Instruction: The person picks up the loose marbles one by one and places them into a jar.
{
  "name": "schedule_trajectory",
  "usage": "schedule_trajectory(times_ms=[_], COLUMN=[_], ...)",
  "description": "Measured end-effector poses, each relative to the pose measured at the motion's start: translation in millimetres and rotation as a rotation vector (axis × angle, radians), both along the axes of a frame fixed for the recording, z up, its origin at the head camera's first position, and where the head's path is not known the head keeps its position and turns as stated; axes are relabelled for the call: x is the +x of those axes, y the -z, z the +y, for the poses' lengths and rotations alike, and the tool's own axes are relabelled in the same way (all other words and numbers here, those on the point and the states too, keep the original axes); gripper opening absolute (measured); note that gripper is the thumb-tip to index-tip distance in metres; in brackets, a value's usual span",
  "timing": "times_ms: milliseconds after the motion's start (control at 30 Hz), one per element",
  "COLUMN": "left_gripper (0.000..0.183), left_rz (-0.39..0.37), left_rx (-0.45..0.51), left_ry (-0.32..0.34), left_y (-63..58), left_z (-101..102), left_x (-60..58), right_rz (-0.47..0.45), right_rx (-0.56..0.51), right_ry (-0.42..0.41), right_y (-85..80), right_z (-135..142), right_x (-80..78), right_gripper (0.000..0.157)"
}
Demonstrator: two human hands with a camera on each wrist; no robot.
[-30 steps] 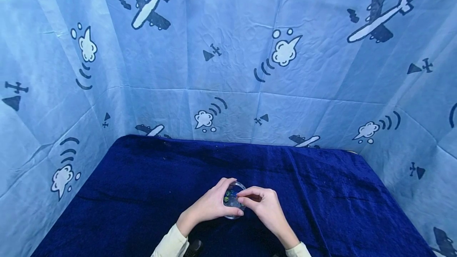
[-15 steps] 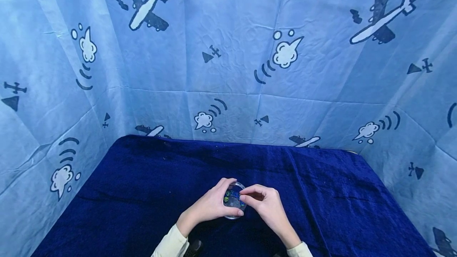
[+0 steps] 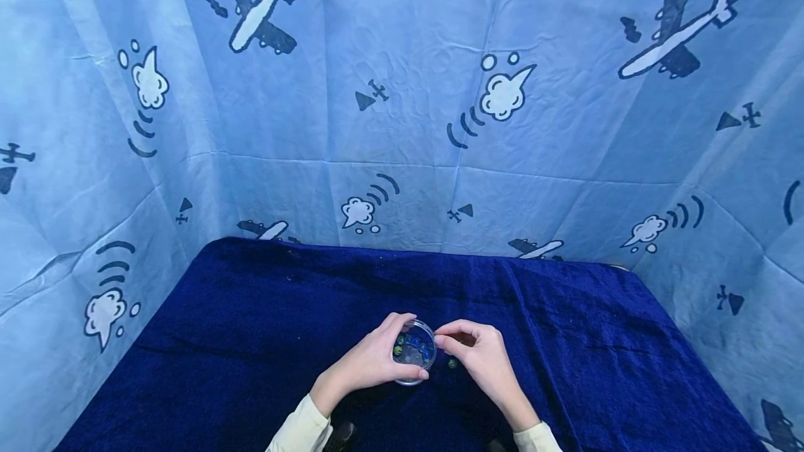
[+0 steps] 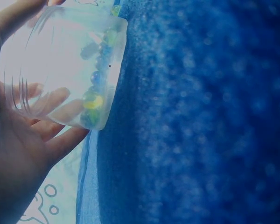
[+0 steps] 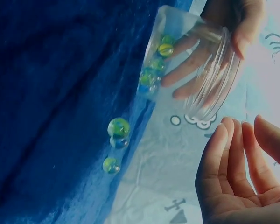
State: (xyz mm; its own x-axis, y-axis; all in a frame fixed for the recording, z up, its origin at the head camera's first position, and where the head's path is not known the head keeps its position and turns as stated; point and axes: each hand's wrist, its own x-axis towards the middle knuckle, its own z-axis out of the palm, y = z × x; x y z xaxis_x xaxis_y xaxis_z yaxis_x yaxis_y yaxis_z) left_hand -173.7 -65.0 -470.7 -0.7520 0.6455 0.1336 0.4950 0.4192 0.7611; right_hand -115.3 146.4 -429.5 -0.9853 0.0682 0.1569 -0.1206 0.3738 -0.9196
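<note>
My left hand (image 3: 367,361) holds a clear round jar (image 4: 51,51) by its side, thumb near me and fingers around the far side. The jar stands on the blue cloth with its mouth up. At its bottom lie several glass marbles, some green-yellow (image 5: 165,50), some blue (image 4: 95,77). Just right of the jar is my right hand (image 3: 480,361), fingertips close to the rim. In the right wrist view a gap shows between thumb and fingers, with nothing in it. On the cloth by this hand lie a green marble (image 5: 118,127), a blue marble (image 5: 119,141) and a pale green marble (image 5: 111,165).
Dark blue velvet cloth (image 3: 283,319) covers the table. Light blue curtains (image 3: 402,89) printed with planes and clouds stand behind it and at both sides. A dark object (image 3: 344,434) shows near the left sleeve.
My right hand has drawn back to the right from over the jar's mouth to outside its rim. A green marble beside it has come into view. The left hand and jar stay put.
</note>
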Motion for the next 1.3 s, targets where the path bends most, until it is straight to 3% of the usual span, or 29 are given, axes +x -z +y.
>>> schedule_trajectory(times_ms=[667,1300], left_gripper=[0.091,0.090], left_rz=[0.011,0.003], left_rx=[-0.017,-0.001], left_ry=[0.010,0.027], left_y=[6.9,4.6], left_z=[-7.2,-11.6], left_x=[9.7,12.8], right_rz=[-0.026,-0.040], right_rx=[0.039,0.113], right_ry=[0.131,0.156], right_y=[14.5,23.7], right_z=[16.1,23.9], right_x=[7.1,8.0], right_gripper=[0.010,0.008])
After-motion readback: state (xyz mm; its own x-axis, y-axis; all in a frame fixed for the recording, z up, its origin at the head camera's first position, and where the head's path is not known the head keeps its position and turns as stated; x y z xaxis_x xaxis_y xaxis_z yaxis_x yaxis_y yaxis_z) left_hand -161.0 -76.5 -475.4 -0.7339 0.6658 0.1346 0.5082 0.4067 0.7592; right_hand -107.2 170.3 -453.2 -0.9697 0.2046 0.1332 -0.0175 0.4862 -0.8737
